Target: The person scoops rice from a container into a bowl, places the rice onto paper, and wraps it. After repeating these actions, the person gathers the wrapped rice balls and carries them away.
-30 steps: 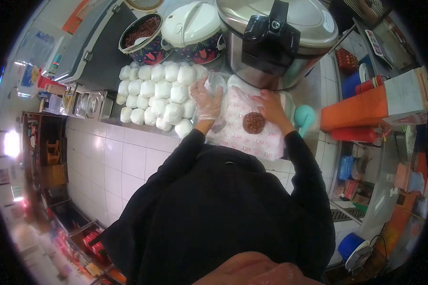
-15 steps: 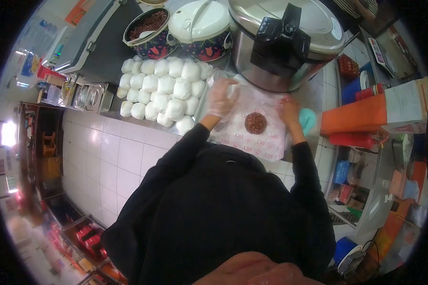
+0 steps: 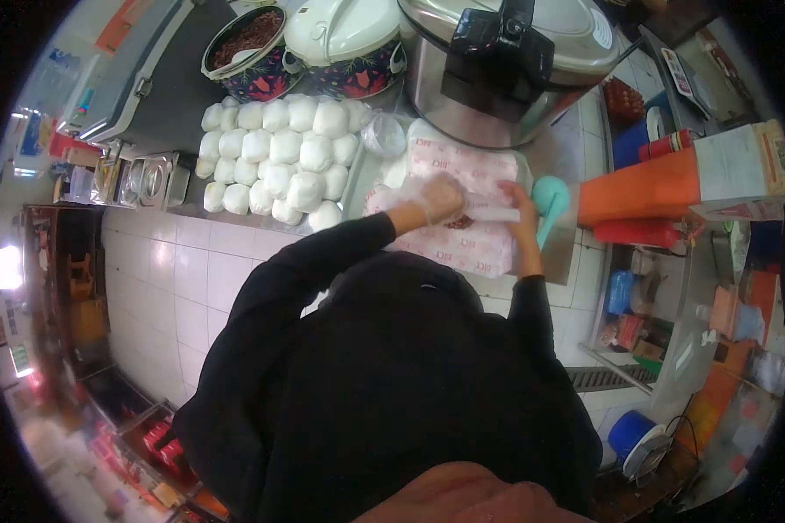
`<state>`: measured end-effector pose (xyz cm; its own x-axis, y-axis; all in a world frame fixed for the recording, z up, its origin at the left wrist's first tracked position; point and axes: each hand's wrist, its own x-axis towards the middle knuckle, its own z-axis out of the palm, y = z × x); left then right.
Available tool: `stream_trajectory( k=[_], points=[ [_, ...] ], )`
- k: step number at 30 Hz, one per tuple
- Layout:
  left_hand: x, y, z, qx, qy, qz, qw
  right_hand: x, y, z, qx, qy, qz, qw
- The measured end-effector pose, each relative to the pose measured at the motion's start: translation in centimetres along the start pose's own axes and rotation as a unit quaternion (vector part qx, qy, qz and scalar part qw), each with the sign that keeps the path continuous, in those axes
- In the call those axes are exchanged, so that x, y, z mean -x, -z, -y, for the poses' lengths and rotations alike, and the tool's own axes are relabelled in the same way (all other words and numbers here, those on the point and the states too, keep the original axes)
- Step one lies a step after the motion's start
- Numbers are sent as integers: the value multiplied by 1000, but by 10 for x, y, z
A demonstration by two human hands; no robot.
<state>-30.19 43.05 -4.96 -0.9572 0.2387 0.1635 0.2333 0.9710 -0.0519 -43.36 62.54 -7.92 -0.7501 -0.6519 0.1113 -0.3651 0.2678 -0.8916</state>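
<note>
A sheet of printed wrapping paper [image 3: 475,253] lies in front of me, its far part folded toward me over a portion of reddish-brown rice [image 3: 459,223], which mostly hides it. My left hand [image 3: 440,199], in a clear plastic glove, is closed at the fold's left end. At the right end, my right hand [image 3: 523,209] pinches the folded strip, bare. More printed paper [image 3: 462,166] lies just beyond the hands. A turquoise scoop [image 3: 549,196] rests right beside my right hand.
Stacked white wrapped packets [image 3: 279,174] stand to the left. Behind them are an uncovered pot of reddish rice [image 3: 249,39] and a lidded flowered pot [image 3: 344,44]. A large steel rice cooker [image 3: 427,96] blocks the back. A clear round tub [image 3: 382,135] sits beside the packets.
The rice lay fully exposed before; now paper is folded over most of it. My left hand has moved right and toward me. The view has shifted slightly.
</note>
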Motion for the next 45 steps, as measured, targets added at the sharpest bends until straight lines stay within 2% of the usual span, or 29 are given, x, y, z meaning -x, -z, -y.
stream_trajectory(
  k=[1,3,4,6,7,9,10,13,16,19,20,21,22,24,25,27,28,29,30,31,32,35,37,40,43,45],
  points=[
    [10,-7,-8,22,10,-11,1000,0,-5,-10,-15,-10,19,1000],
    [26,-16,-17,64,30,-33,997,5,-8,-21,-68,-85,-15,994],
    [29,-6,-19,101,26,-5,995,9,-9,-23,-94,-122,-32,988],
    [35,11,-20,177,19,49,983,17,-12,-25,-29,-81,-30,996],
    [39,11,-20,188,9,37,982,21,-12,-25,5,-61,-27,998],
    [43,15,-19,206,-9,12,978,28,-9,-18,64,-101,-35,992],
    [43,18,-19,203,-10,35,978,30,-8,-11,93,-120,-40,988],
    [39,35,-17,195,-5,90,977,45,-11,-8,-90,-120,-115,982],
    [38,49,-19,186,-7,115,976,76,-10,9,49,-148,27,987],
    [43,51,-15,173,-48,105,978,94,-19,31,-83,-144,32,986],
    [46,51,-13,168,-62,85,980,94,-19,41,-200,-215,-11,956],
    [46,50,-12,164,-75,65,982,91,-14,67,-314,-282,-54,905],
    [45,31,-16,150,-48,67,985,91,-10,81,-420,-343,-96,835],
    [38,-25,-21,119,6,73,990,86,-5,72,-469,-361,-148,792],
    [29,-23,-15,125,1,106,987,82,-3,73,-494,-367,-172,769],
    [6,-12,5,133,-9,171,976,89,-11,87,-342,-230,-118,903],
    [-11,11,19,163,-9,190,968,91,-18,96,-258,-156,-88,950],
    [-22,28,28,196,-9,210,958,90,-25,98,29,30,-12,999],
    [-25,21,33,203,1,190,961,82,-34,97,310,213,66,924],
    [-28,13,38,210,12,169,963,79,-46,86,311,165,73,933],
    [-30,6,42,214,23,146,965,75,-52,76,340,170,66,923],
    [-12,39,13,67,74,45,994,67,-60,54,418,169,73,890],
    [17,66,-7,113,-9,115,987,70,-60,43,460,140,113,869],
    [62,-32,-32,44,26,-164,985,74,-63,57,457,131,64,877],
    [74,-49,-23,-112,94,-55,988,72,-65,40,463,116,0,879],
    [71,-44,-10,8,68,49,996,66,-50,38,469,111,40,875]
  ],
)
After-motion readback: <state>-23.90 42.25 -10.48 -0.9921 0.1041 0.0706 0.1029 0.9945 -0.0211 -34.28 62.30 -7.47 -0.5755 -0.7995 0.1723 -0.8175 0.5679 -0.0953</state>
